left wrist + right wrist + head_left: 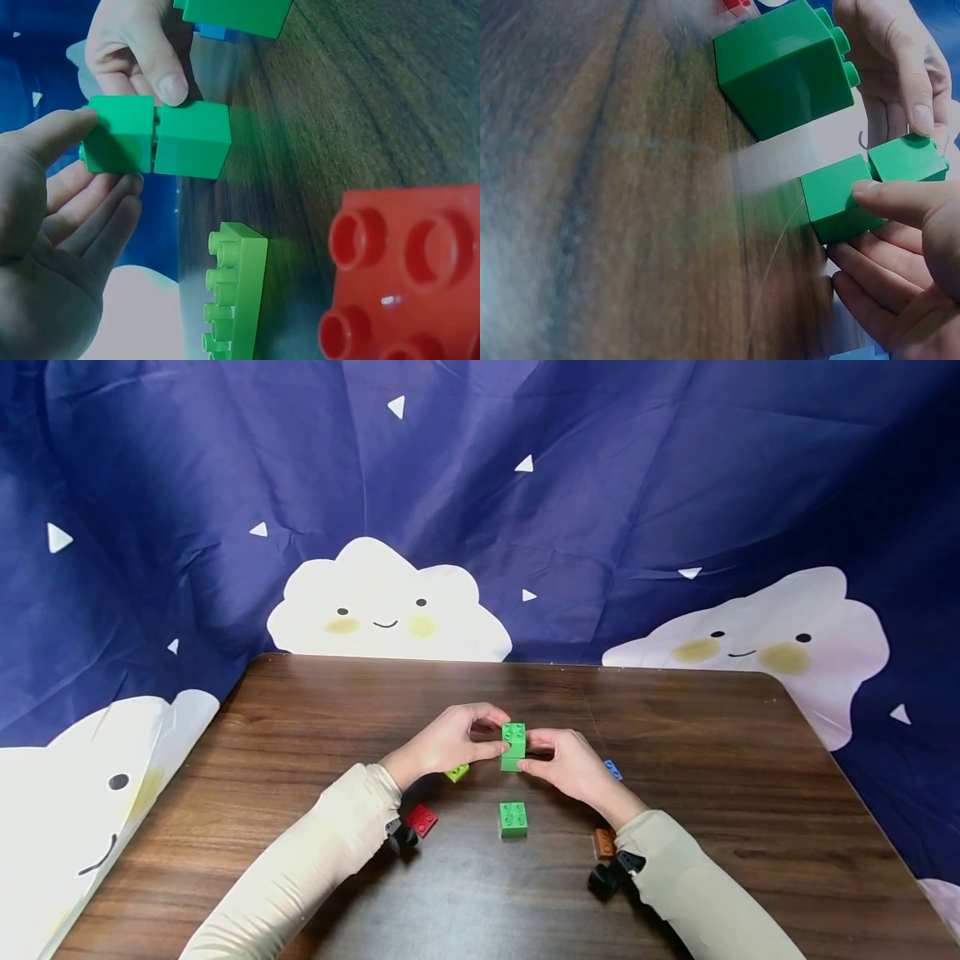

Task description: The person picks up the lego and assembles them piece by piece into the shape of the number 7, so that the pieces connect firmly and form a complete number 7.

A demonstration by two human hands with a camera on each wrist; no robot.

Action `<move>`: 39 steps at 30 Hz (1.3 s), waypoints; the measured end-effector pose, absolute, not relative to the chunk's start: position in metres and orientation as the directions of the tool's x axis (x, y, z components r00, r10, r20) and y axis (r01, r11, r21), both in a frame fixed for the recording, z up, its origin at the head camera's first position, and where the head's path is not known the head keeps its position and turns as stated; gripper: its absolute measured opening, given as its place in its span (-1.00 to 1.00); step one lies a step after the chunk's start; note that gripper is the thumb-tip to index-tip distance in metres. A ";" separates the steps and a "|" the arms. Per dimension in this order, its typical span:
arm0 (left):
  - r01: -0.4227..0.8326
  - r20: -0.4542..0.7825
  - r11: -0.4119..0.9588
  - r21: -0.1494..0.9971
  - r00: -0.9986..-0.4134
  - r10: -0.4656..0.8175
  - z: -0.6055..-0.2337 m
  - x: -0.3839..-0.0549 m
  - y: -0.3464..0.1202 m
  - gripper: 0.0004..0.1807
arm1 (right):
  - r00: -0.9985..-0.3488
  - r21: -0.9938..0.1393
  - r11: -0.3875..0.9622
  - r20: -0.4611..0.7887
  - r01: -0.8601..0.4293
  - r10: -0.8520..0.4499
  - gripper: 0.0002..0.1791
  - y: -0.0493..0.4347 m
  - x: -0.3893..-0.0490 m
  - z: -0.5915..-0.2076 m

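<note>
Two green bricks are stacked at the middle of the table. My left hand [452, 741] pinches the upper brick [118, 139] between thumb and fingers. Lower down, my right hand [567, 766] grips the lower brick [832, 196] from the other side. A thin gap with studs showing runs between the two bricks in the left wrist view. The lower brick appears to stand on the tabletop. A third green brick [513, 820] sits by itself nearer to me, studs up.
Lime brick [244, 292] and red brick [422, 819] lie on the left. To the right are a blue brick [613, 769] and an orange-brown brick [604, 843], partly behind my right arm. The wooden table [420, 685] ends at a blue cloth backdrop [450, 485].
</note>
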State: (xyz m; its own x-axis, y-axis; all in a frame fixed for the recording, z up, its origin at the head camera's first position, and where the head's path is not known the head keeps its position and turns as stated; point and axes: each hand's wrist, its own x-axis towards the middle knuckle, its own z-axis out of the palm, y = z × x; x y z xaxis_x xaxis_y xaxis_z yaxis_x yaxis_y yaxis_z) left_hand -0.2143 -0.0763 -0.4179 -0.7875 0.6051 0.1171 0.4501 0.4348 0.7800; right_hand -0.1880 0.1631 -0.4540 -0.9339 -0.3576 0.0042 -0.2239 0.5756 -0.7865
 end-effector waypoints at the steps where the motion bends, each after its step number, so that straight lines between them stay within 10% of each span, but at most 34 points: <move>1: 0.451 0.121 0.430 0.782 -0.787 0.605 -0.419 -0.215 -0.076 -0.60 | -0.934 -0.786 0.576 0.005 -0.224 -0.358 -0.58 0.163 -0.188 -0.454; 39: 0.444 0.128 0.429 0.787 -0.797 0.590 -0.423 -0.219 -0.076 -0.67 | -0.930 -0.781 0.591 -0.038 -0.200 -0.366 -0.54 0.161 -0.188 -0.450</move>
